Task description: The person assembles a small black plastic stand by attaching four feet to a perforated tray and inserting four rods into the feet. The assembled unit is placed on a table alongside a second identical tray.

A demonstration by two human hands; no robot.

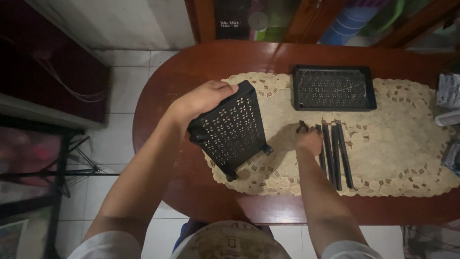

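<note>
My left hand (201,101) grips the top edge of a black perforated plastic shelf tray (233,129), holding it tilted above the table with its small feet near the cloth. My right hand (309,141) rests on the lace cloth, fingers closed around a small black piece (302,126) beside a row of several black plastic rods (335,153). A second black perforated tray (334,88) lies flat further back on the cloth.
An oval dark red wooden table (191,76) carries a cream lace cloth (407,144). Packages (449,91) sit at the right edge. White tiled floor lies to the left, with a dark stand (62,168). A cabinet with bottles stands behind.
</note>
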